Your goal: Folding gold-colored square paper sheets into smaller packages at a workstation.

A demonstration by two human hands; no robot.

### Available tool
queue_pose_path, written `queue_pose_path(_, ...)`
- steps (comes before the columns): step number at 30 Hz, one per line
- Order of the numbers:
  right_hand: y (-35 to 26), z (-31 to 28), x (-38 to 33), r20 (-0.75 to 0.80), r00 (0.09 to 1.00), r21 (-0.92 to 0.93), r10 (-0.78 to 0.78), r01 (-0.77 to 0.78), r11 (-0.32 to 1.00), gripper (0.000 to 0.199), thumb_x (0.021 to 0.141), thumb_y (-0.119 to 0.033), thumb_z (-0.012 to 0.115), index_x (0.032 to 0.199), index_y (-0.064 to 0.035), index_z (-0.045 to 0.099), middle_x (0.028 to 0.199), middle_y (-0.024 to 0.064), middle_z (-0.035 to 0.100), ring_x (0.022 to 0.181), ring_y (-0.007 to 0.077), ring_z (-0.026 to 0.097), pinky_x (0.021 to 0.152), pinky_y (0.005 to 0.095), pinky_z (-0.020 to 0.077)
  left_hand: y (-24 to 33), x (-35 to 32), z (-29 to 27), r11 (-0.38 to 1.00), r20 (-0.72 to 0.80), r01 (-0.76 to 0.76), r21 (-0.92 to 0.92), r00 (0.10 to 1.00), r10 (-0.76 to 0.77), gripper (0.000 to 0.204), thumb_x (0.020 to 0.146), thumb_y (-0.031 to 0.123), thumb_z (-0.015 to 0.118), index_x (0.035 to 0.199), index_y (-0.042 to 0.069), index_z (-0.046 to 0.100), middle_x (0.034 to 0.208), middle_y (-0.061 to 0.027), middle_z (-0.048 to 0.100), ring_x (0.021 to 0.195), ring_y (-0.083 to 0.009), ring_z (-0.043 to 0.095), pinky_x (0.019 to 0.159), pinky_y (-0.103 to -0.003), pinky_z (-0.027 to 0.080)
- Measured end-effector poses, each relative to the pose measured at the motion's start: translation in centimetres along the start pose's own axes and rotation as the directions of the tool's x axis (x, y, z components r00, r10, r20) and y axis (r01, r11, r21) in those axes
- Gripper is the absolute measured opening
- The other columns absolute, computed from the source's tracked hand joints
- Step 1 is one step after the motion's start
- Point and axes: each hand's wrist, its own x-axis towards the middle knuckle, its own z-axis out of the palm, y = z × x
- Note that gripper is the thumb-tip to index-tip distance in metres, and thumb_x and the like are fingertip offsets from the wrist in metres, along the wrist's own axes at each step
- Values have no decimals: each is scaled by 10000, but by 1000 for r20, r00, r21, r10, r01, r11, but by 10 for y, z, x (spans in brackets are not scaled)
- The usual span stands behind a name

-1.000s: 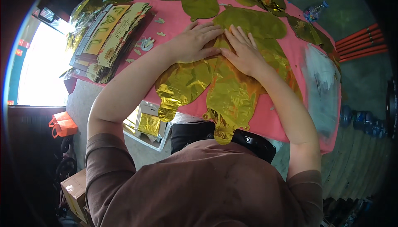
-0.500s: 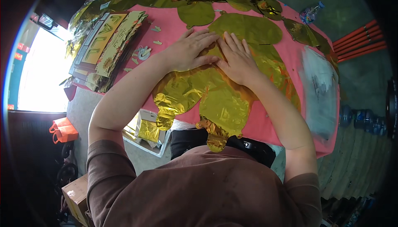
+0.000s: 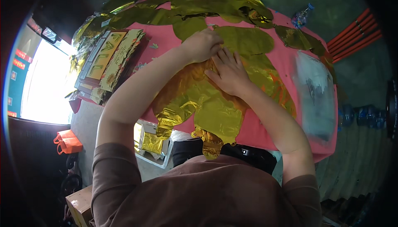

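Lying flat on the pink cloth-covered table (image 3: 259, 133), w/ its lower end hung past the 6 o'clock edge, a shiny gold foil balloon (image 3: 219, 113) is touched by the R hand (image 3: 231, 72), palm down, fingers unclenched. The L hand (image 3: 202, 46) is held curled just beside, approx. 11 o'clock; whether foil is pinched can't be told. Printed cardboard signs (image 3: 108, 61) are stacked at 9 o'clock.
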Motion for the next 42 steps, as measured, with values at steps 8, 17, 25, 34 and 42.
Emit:
queue_pose_path(8,-1,4,0,-39,999,37,32,-31,999,679,903,-467,417,1410,-48,247,1459,189,216,1370,334,162,1103,507,109,-19,4,24,996,-136,-67,-57,989,58,163,844,135,542,942,32,622,1002,-97,596,955,-296,524,843,-372,424)
queue_pose_path(17,96,-56,25,-6,975,745,223,-145,651,334,882,-270,577,1103,-21,604,1025,39,648,934,136,596,813,291,466,-12,-1,21,991,-147,-90,102,984,104,146,800,151,564,922,77,596,946,-62,569,944,-258,520,795,-379,430)
queue_pose_path(25,227,-62,14,-180,852,-227,491,-522,822,330,788,-320,625,950,-33,645,1029,166,622,994,335,590,802,442,500,-7,2,20,993,-110,-70,96,991,81,156,808,100,555,958,60,568,982,-71,573,913,-284,510,820,-377,422)
queue_pose_path(34,250,-52,26,-391,779,-120,490,-571,812,168,724,-219,668,750,-53,660,745,136,642,720,298,637,641,402,501,-11,-4,20,990,-101,-47,130,993,60,173,804,146,570,961,74,586,999,-47,573,983,-243,511,839,-370,420)
queue_pose_path(42,296,-63,24,-10,699,673,715,-524,522,245,716,-237,744,627,-78,579,582,-5,543,480,76,463,423,236,347,-9,0,20,989,-103,-52,138,992,66,168,804,149,573,953,74,587,996,-47,575,967,-246,515,837,-368,421)
